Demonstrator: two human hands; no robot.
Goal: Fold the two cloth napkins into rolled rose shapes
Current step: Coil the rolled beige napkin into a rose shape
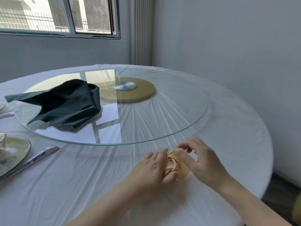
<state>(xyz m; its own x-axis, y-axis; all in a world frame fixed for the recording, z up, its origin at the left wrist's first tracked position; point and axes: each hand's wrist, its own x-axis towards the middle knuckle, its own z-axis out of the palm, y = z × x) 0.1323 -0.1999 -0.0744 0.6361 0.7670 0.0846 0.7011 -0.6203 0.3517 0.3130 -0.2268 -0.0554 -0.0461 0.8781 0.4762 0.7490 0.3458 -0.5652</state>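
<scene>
Here, from the head view, I see a round bench (78,180) under a white cloth. Near its front edge, the left hand (151,168) curls its fingers and thumb round a rolled beige napkin (175,166), holding it on the cloth. The right hand (202,162) touches the roll's right side with its thumb; its fingers are spread and blurred, so I cannot tell whether they pinch. A dark green napkin (65,103) lies crumpled on the left of the glass turntable (162,115). A plate (16,152) sits at the bench's left edge.
</scene>
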